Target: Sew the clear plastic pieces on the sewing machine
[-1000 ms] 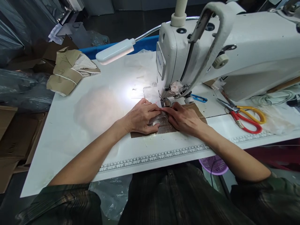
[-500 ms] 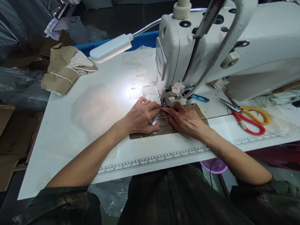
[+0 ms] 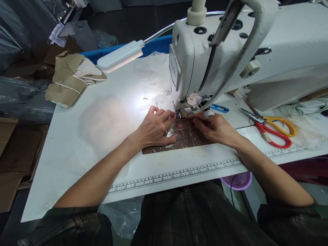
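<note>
My left hand (image 3: pixel 157 128) rests on the brown plate (image 3: pixel 189 142) under the sewing machine's presser foot (image 3: pixel 181 114). Its thumb lies apart from the other fingers, whose tips reach the left side of the foot. Between thumb and index, shiny clear tape shows on the plate. My right hand (image 3: pixel 214 127) is just right of the foot, thumb and index drawn together; whatever they pinch is hidden. A small red-pink spot (image 3: pixel 179 125) shows on the plate in front of the foot. The sewing machine (image 3: pixel 189 58) carries a pale fabric rosette (image 3: pixel 193 99) above the foot.
A lit lamp (image 3: pixel 120 56) hangs over the white table (image 3: pixel 64 164). Scissors (image 3: pixel 274 126) and a blue snipper tool (image 3: pixel 219 108) lie at the right. A tied brown bundle (image 3: pixel 66 85) sits back left. A printed ruler (image 3: pixel 174 175) runs along the front edge.
My right hand has moved right, away from my left fingertips, uncovering the red-pink spot and more of the plate. My left hand has stayed nearly in place.
</note>
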Tool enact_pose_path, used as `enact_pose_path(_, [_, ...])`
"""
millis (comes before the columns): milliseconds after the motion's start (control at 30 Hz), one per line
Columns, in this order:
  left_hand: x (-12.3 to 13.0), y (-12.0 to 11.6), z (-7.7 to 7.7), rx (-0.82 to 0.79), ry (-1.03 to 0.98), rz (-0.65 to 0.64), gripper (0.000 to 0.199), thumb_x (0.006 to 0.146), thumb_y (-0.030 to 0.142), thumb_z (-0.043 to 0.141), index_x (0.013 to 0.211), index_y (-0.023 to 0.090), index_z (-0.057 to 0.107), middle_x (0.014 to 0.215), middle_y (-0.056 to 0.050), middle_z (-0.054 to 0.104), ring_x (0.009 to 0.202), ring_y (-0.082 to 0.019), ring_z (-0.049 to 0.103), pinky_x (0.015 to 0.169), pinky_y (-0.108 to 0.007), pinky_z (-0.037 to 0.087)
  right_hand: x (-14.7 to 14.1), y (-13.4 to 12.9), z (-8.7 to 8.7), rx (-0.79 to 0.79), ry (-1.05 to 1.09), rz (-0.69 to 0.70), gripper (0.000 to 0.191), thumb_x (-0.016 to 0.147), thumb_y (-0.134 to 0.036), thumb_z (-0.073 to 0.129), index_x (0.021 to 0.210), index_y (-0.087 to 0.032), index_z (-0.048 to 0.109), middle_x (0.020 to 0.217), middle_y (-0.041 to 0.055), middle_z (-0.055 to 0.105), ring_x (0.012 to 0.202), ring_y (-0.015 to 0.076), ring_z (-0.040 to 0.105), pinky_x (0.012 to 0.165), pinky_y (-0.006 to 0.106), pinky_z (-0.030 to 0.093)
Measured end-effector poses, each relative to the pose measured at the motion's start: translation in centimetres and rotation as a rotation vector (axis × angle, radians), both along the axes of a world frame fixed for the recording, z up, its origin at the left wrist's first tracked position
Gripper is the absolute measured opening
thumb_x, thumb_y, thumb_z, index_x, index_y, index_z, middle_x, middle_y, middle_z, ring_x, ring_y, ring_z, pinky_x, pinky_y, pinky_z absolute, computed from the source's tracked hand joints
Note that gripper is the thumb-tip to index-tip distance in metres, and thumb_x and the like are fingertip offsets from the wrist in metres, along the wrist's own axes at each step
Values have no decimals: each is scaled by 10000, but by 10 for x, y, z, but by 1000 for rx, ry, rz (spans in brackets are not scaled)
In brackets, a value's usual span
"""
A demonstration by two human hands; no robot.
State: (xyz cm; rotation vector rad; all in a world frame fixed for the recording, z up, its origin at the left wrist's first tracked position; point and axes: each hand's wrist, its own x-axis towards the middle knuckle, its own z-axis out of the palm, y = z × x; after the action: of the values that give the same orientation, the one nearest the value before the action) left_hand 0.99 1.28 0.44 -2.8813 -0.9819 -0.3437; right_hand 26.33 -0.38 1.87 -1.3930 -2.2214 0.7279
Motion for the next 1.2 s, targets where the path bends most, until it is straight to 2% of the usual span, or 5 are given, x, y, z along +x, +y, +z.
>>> enact_pose_path(267, [1,1,-1,-11,7,18,578,922,573,452,1230,108,603,1199,-164,632,967,-292,583,851,-471,379,-2,20,-10,-13,39,-119,487,1023,-470,329,793,-172,638,687,64,605,664,193,554,652,346,457])
enact_pose_path(467, [1,2,0,-15,12,41,588,906,575,480,1259,119,593,1200,-162,631,968,-294,585,830,-460,382,6,2,-11,1,123,-5,328,974,-456,495,937,-192,685,1109,116,657,1024,240,621,870,375,507])
enact_pose_path(700, [-3,9,-2,-63,-96,108,393,987,409,451,1243,173,635,1207,-103,649,962,-230,621,903,-438,428,4,-4,-27,115,171,-121,199,894,-250,557,925,-196,746,1026,96,682,827,207,640,755,366,528])
enact_pose_path(933, [-7,12,-2,-102,-85,148,370,1023,310,399,1282,193,635,1156,-102,675,1016,-226,641,962,-451,453,5,-2,-30,215,159,-61,248,889,-234,539,983,-166,759,961,111,656,851,228,616,774,385,519])
enact_pose_path(1200, [-11,7,8,-65,-13,199,339,1022,331,388,1160,167,651,1182,-120,659,914,-209,640,840,-412,486,3,-7,-30,203,120,-56,253,905,-258,528,1032,-195,738,1004,107,615,839,232,592,772,400,508])
